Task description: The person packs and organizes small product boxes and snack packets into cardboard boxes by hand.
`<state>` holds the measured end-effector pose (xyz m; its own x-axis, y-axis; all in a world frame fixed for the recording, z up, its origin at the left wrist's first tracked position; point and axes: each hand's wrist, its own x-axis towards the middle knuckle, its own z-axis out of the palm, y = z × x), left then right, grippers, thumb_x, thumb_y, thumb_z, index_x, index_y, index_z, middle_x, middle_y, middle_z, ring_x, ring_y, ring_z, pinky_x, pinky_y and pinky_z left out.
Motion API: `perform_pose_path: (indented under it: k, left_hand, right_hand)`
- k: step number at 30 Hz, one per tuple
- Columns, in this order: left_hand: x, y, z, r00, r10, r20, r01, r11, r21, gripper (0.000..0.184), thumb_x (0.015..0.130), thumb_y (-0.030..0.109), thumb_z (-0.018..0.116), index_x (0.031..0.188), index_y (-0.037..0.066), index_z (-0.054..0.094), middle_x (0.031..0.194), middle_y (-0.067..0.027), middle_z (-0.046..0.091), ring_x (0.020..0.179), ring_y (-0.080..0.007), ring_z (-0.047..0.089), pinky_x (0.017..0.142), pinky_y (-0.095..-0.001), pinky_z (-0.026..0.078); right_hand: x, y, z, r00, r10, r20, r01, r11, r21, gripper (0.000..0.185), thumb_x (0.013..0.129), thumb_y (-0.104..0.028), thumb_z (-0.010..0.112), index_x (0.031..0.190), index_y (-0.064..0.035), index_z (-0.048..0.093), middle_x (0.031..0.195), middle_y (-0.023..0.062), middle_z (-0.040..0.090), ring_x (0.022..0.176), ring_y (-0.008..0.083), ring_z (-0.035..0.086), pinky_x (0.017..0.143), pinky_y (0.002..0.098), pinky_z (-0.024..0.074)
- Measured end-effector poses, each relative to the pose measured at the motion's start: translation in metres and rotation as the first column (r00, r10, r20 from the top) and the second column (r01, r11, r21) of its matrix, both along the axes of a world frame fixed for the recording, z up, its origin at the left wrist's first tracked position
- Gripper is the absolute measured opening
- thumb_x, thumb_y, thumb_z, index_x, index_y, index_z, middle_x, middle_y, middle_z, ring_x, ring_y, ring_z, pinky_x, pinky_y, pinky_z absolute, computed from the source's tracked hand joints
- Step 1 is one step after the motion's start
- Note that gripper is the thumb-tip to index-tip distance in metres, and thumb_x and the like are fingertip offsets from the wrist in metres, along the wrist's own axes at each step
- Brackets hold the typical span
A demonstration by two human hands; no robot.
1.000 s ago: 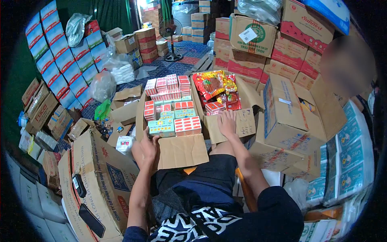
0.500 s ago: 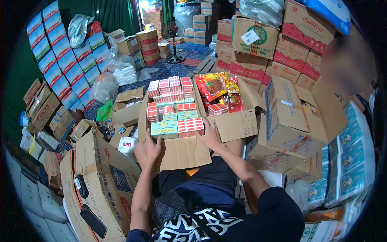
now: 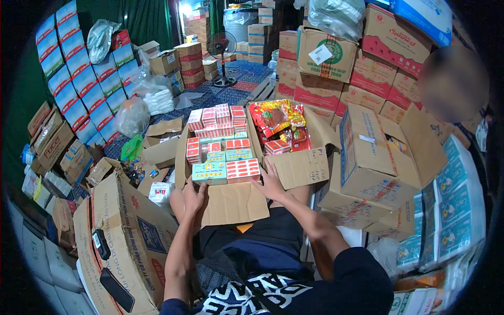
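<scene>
— Where do we have the green pack [image 3: 209, 173]?
— At the near left corner of the open carton [image 3: 180, 159], with the red-marked pack [image 3: 243, 171] just beside it at the near right corner.
— Which way does it lie?
— Its long axis runs crosswise, along the carton's near edge, and its printed side faces us, lettering upright. We find that line too small to read surely. The other pack turns rows of red marks upward.
— And our hands?
— Our left hand [image 3: 193, 197] is at the green pack's near left corner; its fingertips are partly hidden, so we cannot tell whether they grip. Our right hand [image 3: 270, 185] has thumb and fingers parted, by the other pack's near right corner.
— What else can we read?
— "Sunnest" on a stacked carton [image 3: 396, 38] at the right, "Fuca" on a brown box [image 3: 55, 145] at the left, and "BIM" starting the name on a white pack [image 3: 158, 193]. The handwriting on the neighbouring carton's near flap [image 3: 304, 169] is too blurred for us. Beside our left arm, the tall carton [image 3: 113, 210] carries printed capitals running along its side.
</scene>
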<state>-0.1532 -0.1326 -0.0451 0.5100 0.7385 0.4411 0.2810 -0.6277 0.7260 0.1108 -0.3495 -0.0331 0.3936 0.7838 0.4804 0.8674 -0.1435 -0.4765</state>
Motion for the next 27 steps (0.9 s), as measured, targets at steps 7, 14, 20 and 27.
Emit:
perform_pose_path:
  k: [7,14,20,27]
  left_hand:
    - [-0.001,-0.019,0.026,0.98,-0.092,0.177,0.135,0.959,-0.248,0.061,0.095,0.011,0.069,0.149,0.001,0.044,0.121,-0.0176,0.07,0.105,-0.0256,0.068,0.092,-0.0379,0.054]
    - [0.002,-0.042,0.069,0.988,-0.121,0.098,0.129,0.988,-0.08,0.064,0.094,0.006,0.069,0.152,0.001,0.043,0.13,-0.0201,0.065,0.115,-0.0244,0.064,0.097,-0.0368,0.052]
    - [0.016,-0.049,0.118,0.998,-0.062,0.026,0.059,0.994,0.097,0.071,0.09,0.019,0.073,0.155,0.017,0.045,0.124,-0.0197,0.062,0.091,-0.0263,0.067,0.085,-0.0404,0.055]
    - [0.064,-0.081,0.217,0.978,-0.207,0.008,0.177,0.852,0.492,0.073,0.08,0.015,0.076,0.148,0.015,0.051,0.139,-0.021,0.059,0.123,-0.0383,0.056,0.107,-0.045,0.046]
  right_hand:
    - [0.011,-0.006,-0.007,0.995,0.051,-0.084,-0.049,0.998,0.036,0.075,0.092,-0.036,0.073,0.153,-0.0059,0.041,0.163,0.0285,0.026,0.151,0.0475,0.023,0.125,0.0526,0.0192]
    - [0.021,-0.003,-0.008,0.965,0.098,-0.245,-0.054,0.982,0.18,0.081,0.086,-0.027,0.08,0.152,-0.0034,0.04,0.158,0.0245,0.037,0.148,0.0395,0.033,0.122,0.0469,0.0288]
    - [0.02,-0.002,0.001,0.892,0.143,-0.429,-0.038,0.969,0.244,0.068,0.087,-0.025,0.081,0.142,0.0008,0.05,0.142,0.0213,0.057,0.132,0.0296,0.055,0.109,0.0414,0.0451]
    - [0.021,0.002,0.003,0.614,0.333,-0.715,-0.002,0.907,0.421,0.042,0.093,-0.02,0.076,0.126,0.0005,0.06,0.119,0.0077,0.069,0.11,0.0151,0.065,0.097,0.0313,0.0501]
